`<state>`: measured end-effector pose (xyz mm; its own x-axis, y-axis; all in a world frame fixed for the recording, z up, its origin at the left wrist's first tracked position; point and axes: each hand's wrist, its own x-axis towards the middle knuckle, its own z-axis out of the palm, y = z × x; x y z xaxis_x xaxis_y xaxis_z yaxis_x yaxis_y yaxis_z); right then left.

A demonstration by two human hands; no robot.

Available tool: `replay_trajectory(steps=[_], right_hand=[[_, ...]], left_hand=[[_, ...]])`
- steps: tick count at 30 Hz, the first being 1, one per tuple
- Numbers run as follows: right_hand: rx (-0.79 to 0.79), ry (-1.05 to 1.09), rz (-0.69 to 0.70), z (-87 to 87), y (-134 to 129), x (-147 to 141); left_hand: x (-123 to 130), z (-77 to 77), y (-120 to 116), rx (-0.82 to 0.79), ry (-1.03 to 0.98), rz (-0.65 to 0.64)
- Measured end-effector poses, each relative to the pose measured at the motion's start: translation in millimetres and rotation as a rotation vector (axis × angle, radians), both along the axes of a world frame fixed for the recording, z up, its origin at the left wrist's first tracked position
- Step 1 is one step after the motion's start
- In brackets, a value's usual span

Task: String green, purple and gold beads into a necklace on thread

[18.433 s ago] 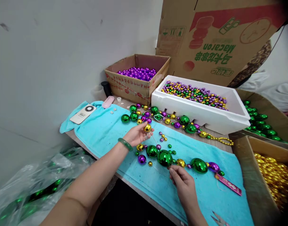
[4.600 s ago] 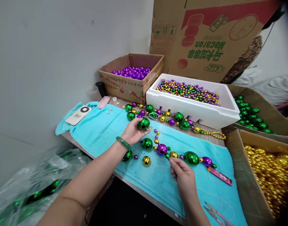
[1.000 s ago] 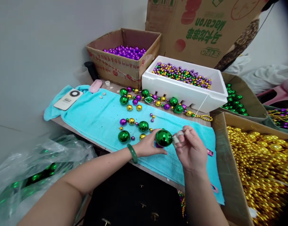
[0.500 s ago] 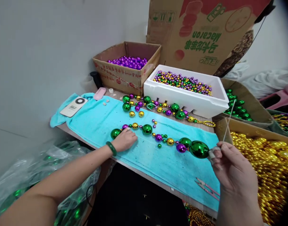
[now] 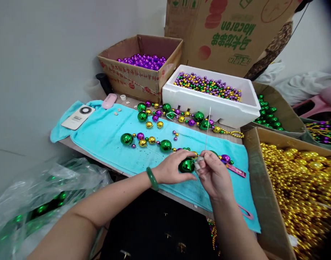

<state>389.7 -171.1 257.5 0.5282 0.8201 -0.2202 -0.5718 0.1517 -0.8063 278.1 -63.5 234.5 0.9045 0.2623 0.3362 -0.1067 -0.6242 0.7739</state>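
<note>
My left hand, with a green bangle at its wrist, curls its thumb and fingers around a large shiny green bead. Right beside it, my right hand pinches a long thin needle-like rod that points upward; white wrapping covers some fingertips. Both hands meet over the front of the towel. Behind them lies a strand with a green ball, gold beads and purple beads, partly hidden by the hands. A purple bead and a pink-red labelled strip show to the right of my right hand.
A turquoise towel covers the table. Behind stand a white foam box of small beads and a carton of purple balls. At right is a carton of gold beads. A phone lies at left; a pink scissors handle shows beside my right forearm.
My left hand has left the strand's left end and moved right, onto the large green bead. My right hand has come leftward with the rod and bead, so both hands now meet.
</note>
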Motion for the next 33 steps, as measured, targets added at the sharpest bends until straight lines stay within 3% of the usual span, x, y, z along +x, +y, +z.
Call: replay_trajectory(steps=[3,9,15,21,27,30,33], right_hand=[[0.022,-0.022,-0.084,7.7,-7.1,13.0],[0.065,-0.061,-0.338,22.8,-51.8,71.3],[0.019,-0.061,-0.512,15.0,-90.1,117.3],[-0.102,-0.053,-0.362,-8.2,-83.4,126.6],[-0.031,-0.126,-0.352,-3.4,-80.2,120.0],[-0.083,-0.102,-0.385,-0.2,-88.6,124.8],[-0.114,-0.070,-0.429,-8.0,-97.6,134.8]], left_hand=[[0.7,-4.1,2.5,-0.005,0.078,0.016],[-29.1,-6.4,21.6,0.318,0.292,0.068],[-52.8,-8.5,37.6,0.585,0.524,0.147],[-62.6,-8.3,54.0,0.585,0.584,0.224],[-74.4,-35.2,62.9,0.367,0.510,0.262],[-83.0,-47.7,65.4,0.456,0.483,0.303],[-92.3,-51.0,71.6,0.597,0.500,0.346]])
